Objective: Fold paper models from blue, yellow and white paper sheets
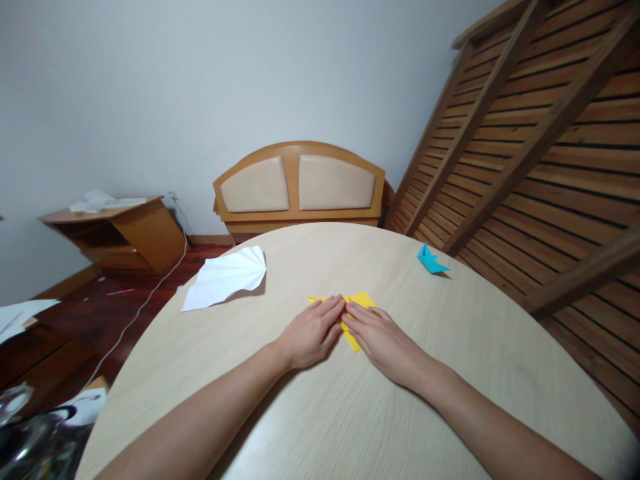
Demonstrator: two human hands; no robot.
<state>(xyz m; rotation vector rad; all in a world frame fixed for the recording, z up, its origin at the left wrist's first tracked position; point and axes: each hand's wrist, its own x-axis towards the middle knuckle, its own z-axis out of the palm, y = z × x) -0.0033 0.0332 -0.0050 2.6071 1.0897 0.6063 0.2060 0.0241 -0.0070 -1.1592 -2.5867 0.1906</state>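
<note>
Two bare forearms and hands (345,337), sleeveless, no jewellery

plenty of bare surface (350,413) in front of and to the right of the yellow paper (353,340). only stuff in the way is the white folded paper (226,280) off to the left and the small blue paper boat (430,260) far right, both well apart from it.

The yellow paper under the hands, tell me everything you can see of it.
The yellow paper is a thin, folded sheet lying flat on the pale wooden table. The left hand and right hand press palm-down on it, covering most of it. Pointed corners show beyond the fingertips and between the hands.
</note>
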